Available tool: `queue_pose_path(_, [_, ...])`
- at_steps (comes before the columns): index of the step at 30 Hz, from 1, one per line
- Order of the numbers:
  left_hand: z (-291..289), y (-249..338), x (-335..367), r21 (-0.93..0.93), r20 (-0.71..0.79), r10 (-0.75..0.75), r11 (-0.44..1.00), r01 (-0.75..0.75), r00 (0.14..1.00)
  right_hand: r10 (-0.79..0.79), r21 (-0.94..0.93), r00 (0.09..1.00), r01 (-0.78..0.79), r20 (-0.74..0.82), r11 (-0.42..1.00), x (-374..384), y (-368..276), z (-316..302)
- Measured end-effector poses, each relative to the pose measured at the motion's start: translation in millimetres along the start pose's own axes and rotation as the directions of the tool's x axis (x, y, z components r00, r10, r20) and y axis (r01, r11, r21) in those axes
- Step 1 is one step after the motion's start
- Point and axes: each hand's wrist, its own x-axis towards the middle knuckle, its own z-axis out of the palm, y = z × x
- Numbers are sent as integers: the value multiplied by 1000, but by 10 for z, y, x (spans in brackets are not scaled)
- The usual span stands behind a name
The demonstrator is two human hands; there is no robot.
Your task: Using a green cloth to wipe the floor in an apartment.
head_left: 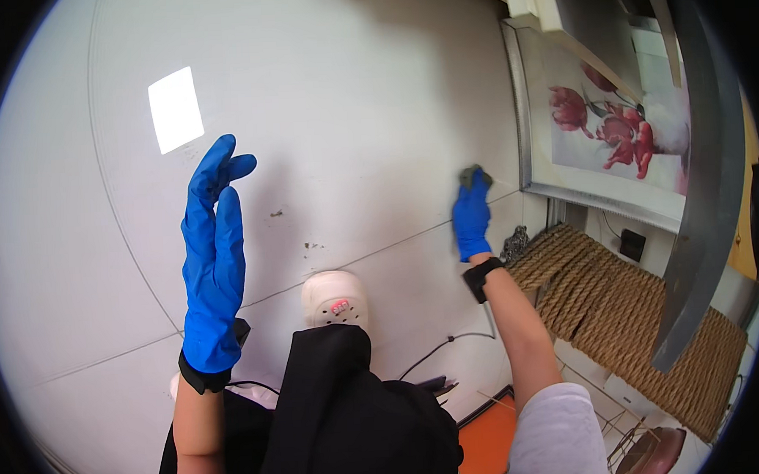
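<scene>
Both my hands wear blue rubber gloves. My left hand is raised over the white tiled floor, its fingers stretched and partly spread, with nothing in it. Further right, my right hand is closed on a dark grey-green scrubbing pad, which it presses to the floor near a metal-framed panel. The pad is partly covered by the fingers. Small dark crumbs of dirt lie on the tiles between my hands.
A panel with a red tulip picture stands at the right, with a woven rope seat and a grey metal leg close by. A crumpled silvery scrubber lies beside my right wrist. My white clog is between my arms.
</scene>
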Motion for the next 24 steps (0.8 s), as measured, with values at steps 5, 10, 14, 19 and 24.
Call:
queue_pose_path(5, [122,115,17,13,54,4,1000,-4,999,-256,245,952,212,166,946,-653,-697,34])
queue_pose_path(10, [131,289,81,19,56,44,999,-45,997,-405,281,624,293,669,914,-1074,-1409,-244])
queue_pose_path(14, [74,273,113,-3,4,121,993,-121,993,-281,507,931,131,232,852,-898,-1312,-282])
queue_pose_path(19, [-92,226,3,17,-39,31,999,-30,999,-75,397,995,41,69,917,-59,-662,-642])
queue_pose_path(24, [-32,310,0,-95,7,70,993,-69,998,-52,115,989,68,-138,991,816,18,-358])
